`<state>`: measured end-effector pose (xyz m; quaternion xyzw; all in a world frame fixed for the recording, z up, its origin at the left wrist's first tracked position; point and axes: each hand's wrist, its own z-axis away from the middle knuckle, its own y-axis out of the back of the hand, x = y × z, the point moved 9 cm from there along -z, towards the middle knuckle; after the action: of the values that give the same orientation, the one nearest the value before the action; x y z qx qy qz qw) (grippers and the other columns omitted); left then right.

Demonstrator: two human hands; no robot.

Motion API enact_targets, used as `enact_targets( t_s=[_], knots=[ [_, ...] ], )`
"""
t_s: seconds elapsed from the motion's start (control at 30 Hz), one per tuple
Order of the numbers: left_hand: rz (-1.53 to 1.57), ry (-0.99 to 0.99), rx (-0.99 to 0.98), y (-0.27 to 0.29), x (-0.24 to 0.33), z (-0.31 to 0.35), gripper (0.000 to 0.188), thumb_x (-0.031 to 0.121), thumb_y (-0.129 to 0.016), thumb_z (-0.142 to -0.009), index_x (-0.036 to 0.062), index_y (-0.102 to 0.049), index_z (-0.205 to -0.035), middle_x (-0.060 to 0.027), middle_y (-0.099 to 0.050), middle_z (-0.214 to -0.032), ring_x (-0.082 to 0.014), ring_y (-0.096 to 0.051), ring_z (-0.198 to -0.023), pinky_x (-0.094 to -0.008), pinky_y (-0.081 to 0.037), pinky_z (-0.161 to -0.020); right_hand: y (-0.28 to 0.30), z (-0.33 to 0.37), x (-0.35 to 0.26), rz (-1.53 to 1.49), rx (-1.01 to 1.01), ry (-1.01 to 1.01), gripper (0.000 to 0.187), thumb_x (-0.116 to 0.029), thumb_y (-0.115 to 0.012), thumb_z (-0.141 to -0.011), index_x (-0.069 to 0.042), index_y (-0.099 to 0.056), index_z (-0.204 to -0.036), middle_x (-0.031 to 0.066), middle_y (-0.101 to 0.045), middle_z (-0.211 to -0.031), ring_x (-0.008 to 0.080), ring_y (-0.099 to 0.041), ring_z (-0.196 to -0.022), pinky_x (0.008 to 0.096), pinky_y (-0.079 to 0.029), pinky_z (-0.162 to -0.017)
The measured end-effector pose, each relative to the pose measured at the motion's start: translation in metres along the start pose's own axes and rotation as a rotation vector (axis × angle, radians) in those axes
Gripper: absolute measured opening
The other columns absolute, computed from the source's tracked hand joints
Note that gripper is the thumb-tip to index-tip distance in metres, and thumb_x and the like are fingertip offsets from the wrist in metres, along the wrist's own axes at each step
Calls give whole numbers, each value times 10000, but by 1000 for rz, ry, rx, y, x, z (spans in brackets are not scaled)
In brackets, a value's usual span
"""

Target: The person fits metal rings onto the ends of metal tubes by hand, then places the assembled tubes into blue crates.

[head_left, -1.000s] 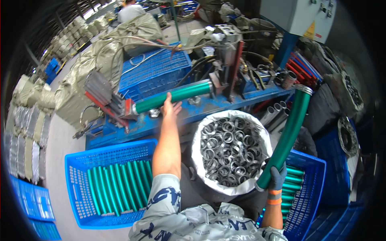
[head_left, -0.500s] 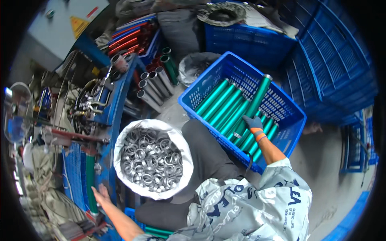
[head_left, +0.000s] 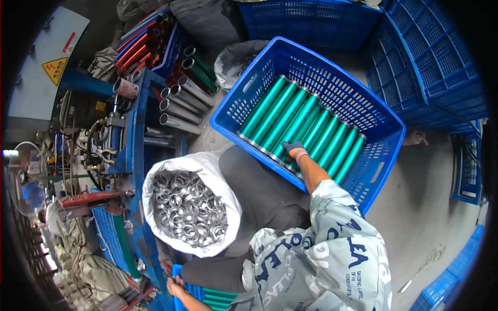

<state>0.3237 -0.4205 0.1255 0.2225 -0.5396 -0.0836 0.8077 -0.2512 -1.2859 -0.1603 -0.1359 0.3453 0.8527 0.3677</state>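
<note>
Inside the blue plastic crate (head_left: 306, 48) on the right lies a row of shiny green metal tubes (head_left: 316, 136) with silver ends. My right hand (head_left: 294, 150), in a grey-and-orange glove, is closed over one of them near its lower end. My bare left hand (head_left: 177, 285) is low on the left, beside the rim of a second blue crate (head_left: 193, 290) that holds more green tubes (head_left: 218, 299). Its fingers look loosely apart and appear to hold nothing. Between my legs and the machine stands a white sack (head_left: 236, 220) full of silver metal rings (head_left: 191, 210).
A blue-framed machine (head_left: 136, 171) with a long green tube (head_left: 124, 243) along it stands at left. Behind the sack are bare metal tubes (head_left: 179, 122). Red tubes (head_left: 148, 44) fill a far crate. Stacked blue crates (head_left: 415, 57) rise at the right.
The green tube in my right hand went from slanting above the others to lying in the row. My left hand moved from beside the machine's green tube down to the lower crate. The view shifted.
</note>
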Motion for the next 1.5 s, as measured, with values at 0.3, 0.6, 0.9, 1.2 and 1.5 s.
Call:
enact_targets(
  t_s=[0.3, 0.6, 0.9, 1.2, 1.5],
  knots=[
    [-3, 253, -1, 20, -167, 75, 202, 211, -797, -1029, 47, -694, -1087, -99, -728, -934, -336, -781, -788, -436, -571, -525, 34, 76, -210, 506, 462, 1028, 369, -321, -578, -1128, -103, -805, -1321, 212, -812, -1146, 413, -789, -1000, 518, -639, -886],
    [-818, 326, -273, 115, -356, 84, 527, 424, -764, -1001, 2, -810, -1314, -306, -730, -1421, -447, -671, -1391, -487, -547, -1175, -286, 479, -284, -19, -746, 1132, 371, -162, -737, -1107, 6, -753, -1437, 119, -805, -1246, 198, -761, -1115, 340, -599, -1004],
    [-515, 716, 3, 247, -472, 103, 580, 301, -791, -950, -47, -743, -1411, -321, -661, -1540, -435, -599, -1505, -490, -511, -1235, -468, 588, -156, 1002, -531, 1711, 987, -514, -885, -894, -120, -495, -1711, 308, -340, -1805, 547, -523, -1494, 571, -508, -1170],
    [-781, 602, 812, 492, -454, 85, 667, 219, -856, -873, 52, -570, -1452, -209, -609, -1508, -443, -629, -1375, -558, -574, -1129, -493, 538, -168, 1014, -361, 1655, 643, -351, -927, -886, -167, -727, -1469, 214, -668, -1521, 448, -728, -1288, 529, -622, -1002],
    [-575, 806, 576, 535, -521, 92, 1357, 434, -1046, -711, 81, -283, -1776, -190, -326, -1837, -382, -320, -1695, -636, -279, -1379, -531, 510, -152, 975, -600, 1538, 719, -223, -879, -937, -69, -612, -1587, 236, -591, -1606, 426, -611, -1429, 492, -562, -1136]
  ],
)
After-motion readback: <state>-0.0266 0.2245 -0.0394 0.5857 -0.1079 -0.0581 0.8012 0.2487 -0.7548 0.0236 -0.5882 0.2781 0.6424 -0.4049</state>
